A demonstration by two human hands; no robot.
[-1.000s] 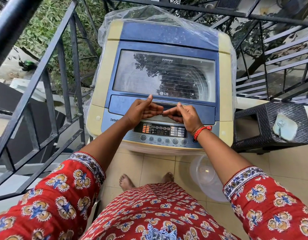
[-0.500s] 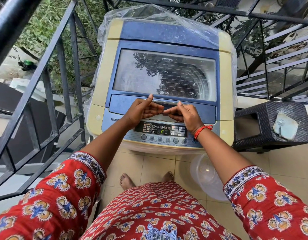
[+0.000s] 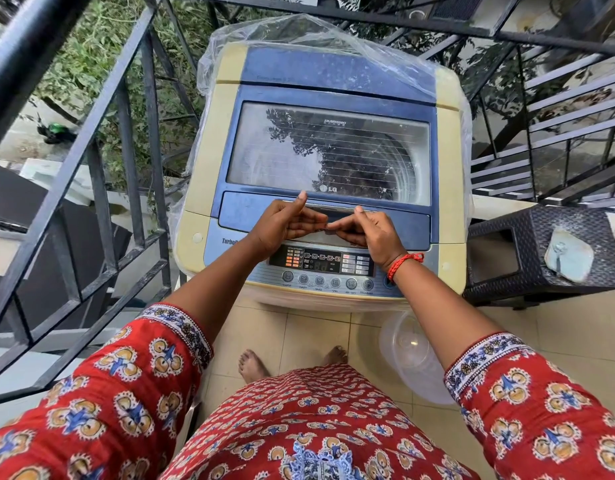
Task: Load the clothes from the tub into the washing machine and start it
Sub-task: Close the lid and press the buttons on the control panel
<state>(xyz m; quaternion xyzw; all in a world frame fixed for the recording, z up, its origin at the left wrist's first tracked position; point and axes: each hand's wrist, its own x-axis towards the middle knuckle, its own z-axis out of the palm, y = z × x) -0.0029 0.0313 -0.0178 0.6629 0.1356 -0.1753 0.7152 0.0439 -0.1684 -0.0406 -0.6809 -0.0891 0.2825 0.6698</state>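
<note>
While the lid point(image 3: 328, 150) of the washing machine point(image 3: 209, 168) is shut, the left hand point(image 3: 285, 225) and right hand point(image 3: 370, 230) curl their fingers under its front handle point(image 3: 325, 216).

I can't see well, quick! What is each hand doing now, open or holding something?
Left hand: fingers curled, thumb up, holding nothing, over the washing machine lid.
Right hand: fingers curled, holding nothing, fingertips meeting the left hand's.
</note>
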